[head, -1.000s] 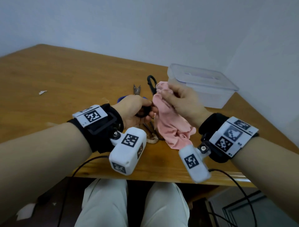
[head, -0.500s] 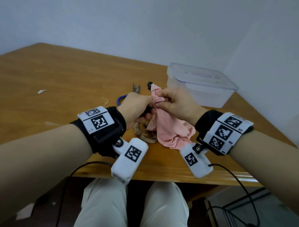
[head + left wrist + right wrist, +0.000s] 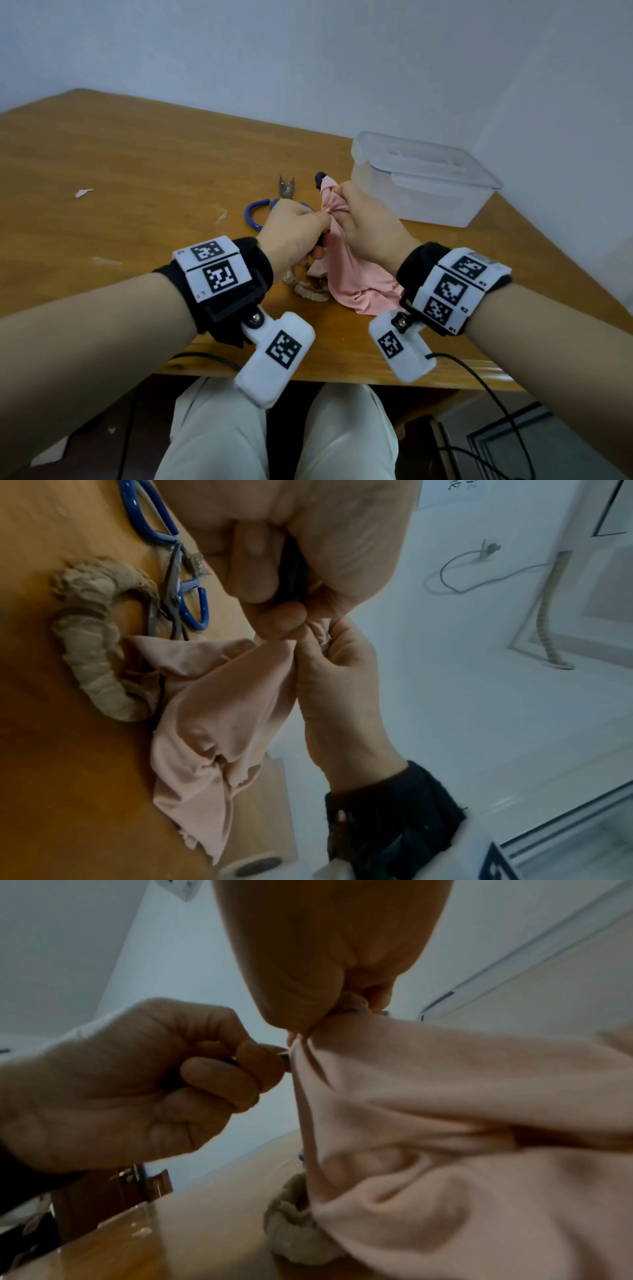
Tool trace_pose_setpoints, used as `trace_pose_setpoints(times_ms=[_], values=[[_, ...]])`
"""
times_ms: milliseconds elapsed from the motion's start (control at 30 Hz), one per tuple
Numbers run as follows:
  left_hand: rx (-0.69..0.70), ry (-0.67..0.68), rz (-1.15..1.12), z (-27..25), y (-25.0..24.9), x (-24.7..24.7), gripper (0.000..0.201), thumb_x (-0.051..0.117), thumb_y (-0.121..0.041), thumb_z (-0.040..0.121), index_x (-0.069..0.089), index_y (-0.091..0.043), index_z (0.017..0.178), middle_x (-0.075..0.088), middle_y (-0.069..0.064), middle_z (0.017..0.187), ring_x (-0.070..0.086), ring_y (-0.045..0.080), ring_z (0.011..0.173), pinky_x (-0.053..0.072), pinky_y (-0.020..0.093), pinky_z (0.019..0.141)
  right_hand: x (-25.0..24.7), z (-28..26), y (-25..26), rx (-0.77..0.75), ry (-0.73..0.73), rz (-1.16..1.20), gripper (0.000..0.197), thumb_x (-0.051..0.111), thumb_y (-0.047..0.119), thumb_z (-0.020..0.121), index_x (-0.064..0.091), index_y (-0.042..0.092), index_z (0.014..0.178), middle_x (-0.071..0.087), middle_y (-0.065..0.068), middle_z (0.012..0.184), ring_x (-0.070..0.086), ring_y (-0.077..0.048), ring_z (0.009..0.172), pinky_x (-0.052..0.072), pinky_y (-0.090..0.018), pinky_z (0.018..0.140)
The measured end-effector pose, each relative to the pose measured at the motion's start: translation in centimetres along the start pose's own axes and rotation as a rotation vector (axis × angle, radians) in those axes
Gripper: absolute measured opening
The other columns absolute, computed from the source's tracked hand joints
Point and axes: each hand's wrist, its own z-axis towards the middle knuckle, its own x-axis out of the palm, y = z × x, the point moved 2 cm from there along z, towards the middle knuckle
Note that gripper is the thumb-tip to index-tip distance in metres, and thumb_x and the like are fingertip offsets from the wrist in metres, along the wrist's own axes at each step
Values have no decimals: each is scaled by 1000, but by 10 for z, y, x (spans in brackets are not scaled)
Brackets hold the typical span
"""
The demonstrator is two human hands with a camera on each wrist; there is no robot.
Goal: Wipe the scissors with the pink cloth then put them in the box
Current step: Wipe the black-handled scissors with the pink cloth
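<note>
The scissors [image 3: 320, 178] are held up above the table [image 3: 144, 171], between the two hands. The black handle is gripped in the left hand [image 3: 294, 228], fingers curled tight around it. The cloth [image 3: 356, 274] is bunched over the blades and pinched there by the right hand [image 3: 364, 222], thumb and fingers pressed together on the fabric; only a dark tip is seen poking out past the top of the cloth. The loose end of the cloth is draped down onto the table. The box [image 3: 424, 185], lid on, is set just beyond the right hand. Blue scissors [image 3: 255, 216] and a tan-wrapped pair [image 3: 310, 291] are left lying on the table beside and beneath the hands.
</note>
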Motion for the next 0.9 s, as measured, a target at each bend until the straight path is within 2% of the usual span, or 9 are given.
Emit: trace_pose_setpoints(times_ms=[100, 233, 333, 400, 467, 567, 633, 800, 900], values=[[-3, 7, -33, -1, 2, -1, 22, 52, -7, 91, 54, -4, 69, 52, 9, 58, 42, 10, 33, 28, 18, 38, 4, -3, -1, 15, -35, -18, 24, 46, 15, 98, 47, 6, 120, 62, -13, 110, 57, -30, 100, 44, -36, 80], [-67, 9, -127, 0, 0, -6, 22, 50, -7, 92, 53, -5, 69, 52, 4, 54, 40, 13, 35, 27, 16, 37, -3, 3, -12, 157, -80, 275, 33, 59, 19, 93, 50, 10, 124, 63, -6, 118, 56, -18, 109, 39, -22, 83], [-89, 4, -166, 3, -2, -9, 23, 49, -5, 90, 52, -7, 67, 53, 6, 57, 39, 15, 40, 26, 17, 35, -8, 1, -9, 111, -28, 377, 26, 70, 18, 85, 63, 9, 109, 68, -2, 101, 61, -14, 94, 48, -27, 84], [-94, -3, -164, 4, -1, -8, 24, 48, -7, 91, 51, -7, 67, 54, 6, 57, 40, 15, 39, 26, 15, 34, -8, 0, -6, 75, -18, 386, 17, 73, 14, 82, 68, 9, 98, 66, 6, 87, 60, -7, 83, 48, -21, 78], [-86, -1, -153, 2, -1, -5, 26, 49, -8, 92, 51, -7, 67, 54, 5, 54, 41, 13, 35, 26, 14, 34, -7, 1, -5, 63, -33, 352, 15, 73, 13, 82, 68, 9, 95, 61, 12, 81, 54, -1, 73, 43, -14, 69], [-43, 8, -58, 0, 2, -1, 30, 50, -8, 93, 52, -6, 63, 54, 2, 50, 42, 10, 33, 28, 18, 38, -4, 4, -8, 73, -66, 232, 19, 70, 18, 85, 64, 7, 100, 58, 3, 84, 48, -11, 75, 35, -17, 62], [-21, 9, -31, -1, 3, 1, 30, 51, -8, 93, 52, -5, 63, 55, 6, 56, 44, 9, 34, 29, 19, 39, 0, 6, -8, 84, -65, 159, 20, 64, 21, 90, 58, 7, 104, 52, 2, 85, 44, -14, 81, 31, -22, 61], [-33, 14, -19, 0, 4, 1, 28, 50, -9, 94, 52, -4, 66, 54, 12, 63, 44, 12, 37, 29, 22, 43, 6, 5, -6, 99, -64, 97, 21, 54, 20, 95, 53, 7, 111, 60, -7, 106, 53, -20, 96, 36, -27, 75], [-99, 13, -68, 3, 4, -3, 26, 50, -8, 93, 54, -4, 67, 55, 12, 63, 42, 18, 43, 29, 22, 44, 1, 4, -4, 73, -27, 139, 22, 62, 20, 91, 63, 5, 108, 58, 2, 86, 51, -12, 78, 36, -24, 72]])
